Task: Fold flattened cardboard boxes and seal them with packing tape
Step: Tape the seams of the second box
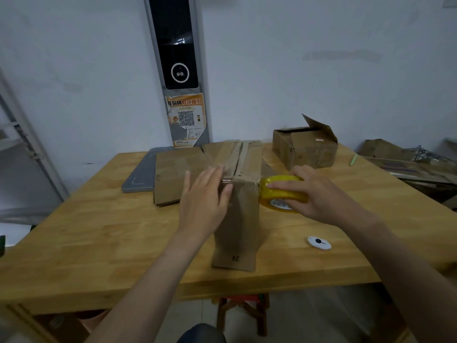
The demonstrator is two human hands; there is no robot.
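A folded brown cardboard box [241, 219] stands in the middle of the wooden table [99, 238], its top flaps closed with a strip of tape along the seam. My left hand [204, 196] lies flat with straight fingers against the box's near top edge, on the left. My right hand [319, 194] grips a yellow roll of packing tape [282, 191] at the box's upper right corner. A band of tape runs from the roll across the near top edge.
Flattened cardboard boxes [175, 174] lie behind the left hand, partly on a grey slab [138, 179]. An opened box [306, 149] stands at the back right. A small white disc [319, 243] lies near the front right. More cardboard is piled beyond the right edge.
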